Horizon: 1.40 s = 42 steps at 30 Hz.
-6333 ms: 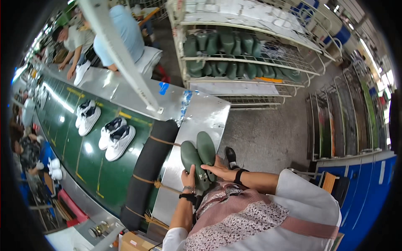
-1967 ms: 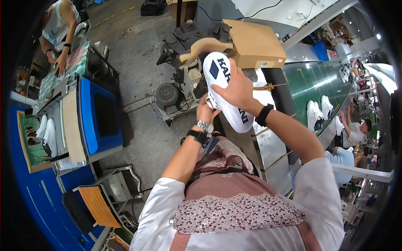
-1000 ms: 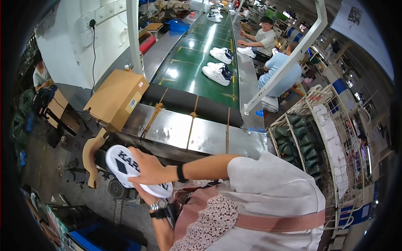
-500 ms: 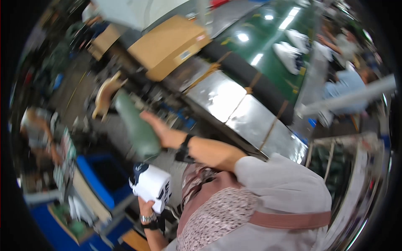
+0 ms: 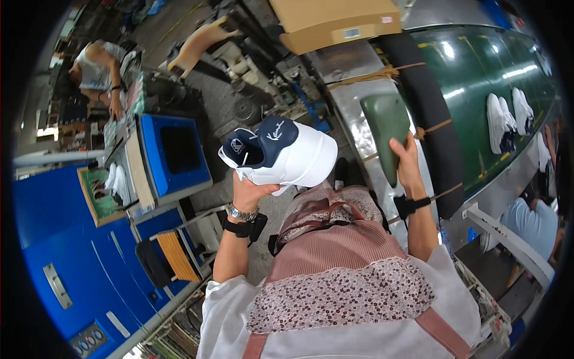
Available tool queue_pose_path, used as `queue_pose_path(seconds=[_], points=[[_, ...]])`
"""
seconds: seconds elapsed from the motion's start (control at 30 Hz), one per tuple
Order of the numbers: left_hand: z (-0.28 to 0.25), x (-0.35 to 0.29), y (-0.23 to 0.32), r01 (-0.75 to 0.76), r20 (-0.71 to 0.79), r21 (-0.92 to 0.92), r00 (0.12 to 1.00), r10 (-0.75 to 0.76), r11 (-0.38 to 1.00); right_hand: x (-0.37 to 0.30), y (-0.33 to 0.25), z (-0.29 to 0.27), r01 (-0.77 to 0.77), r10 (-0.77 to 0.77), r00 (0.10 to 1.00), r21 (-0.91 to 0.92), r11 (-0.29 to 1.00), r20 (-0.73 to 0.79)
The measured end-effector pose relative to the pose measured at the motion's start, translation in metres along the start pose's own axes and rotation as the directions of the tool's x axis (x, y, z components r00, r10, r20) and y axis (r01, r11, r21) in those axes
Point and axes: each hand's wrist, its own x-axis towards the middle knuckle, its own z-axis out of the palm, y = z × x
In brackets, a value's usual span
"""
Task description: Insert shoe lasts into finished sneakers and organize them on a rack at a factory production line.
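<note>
A metal counter [image 5: 345,103] runs at one o'clock. Toward twelve, the left hand [image 5: 248,192] grips a white shoe [image 5: 306,158]; at two, the right hand [image 5: 409,164] grasps a green shoe form [image 5: 384,122], already apart from the shoe; neither is set down yet.

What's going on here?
A person holds a white sneaker with a navy collar in the left hand and a green shoe last in the right hand, the two apart. The last appears over a metal bench; whether it touches is unclear. Beyond, more white sneakers stand on a green conveyor belt. A co-worker is at the far left.
</note>
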Motion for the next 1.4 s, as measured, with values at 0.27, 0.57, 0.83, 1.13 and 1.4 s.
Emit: queue_pose_path(seconds=[0.27, 0.57, 0.83, 1.13, 1.4], points=[[0.094, 0.071, 0.032, -0.253, 0.143, 0.369, 0.966, 0.214, 0.894, -0.059, 0.061, -0.125, -0.014, -0.388, 0.905, -0.923, 0.385, -0.176], [0.15, 0.097, 0.02, -0.293, 0.347, 0.369, 0.924, 0.162, 0.882, -0.028, -0.139, 0.008, 0.692, -0.633, 0.71, -0.472, 0.547, 0.308], [0.158, 0.11, 0.024, -0.118, 0.339, 0.327, 0.941, 0.001, 0.938, -0.01, -0.126, 0.037, 0.717, -0.678, 0.678, -0.455, 0.528, 0.283], [0.103, 0.091, -0.017, -0.093, 0.039, 0.758, 0.994, 0.098, 0.645, 0.044, -0.037, 0.016, 0.451, -0.623, 0.754, -0.524, 0.722, -0.209], [-0.069, -0.041, -0.143, 0.491, -0.405, 0.791, 0.868, -0.288, 0.365, 0.086, 0.086, -0.062, 0.166, -0.523, 0.851, -0.92, 0.354, -0.048]])
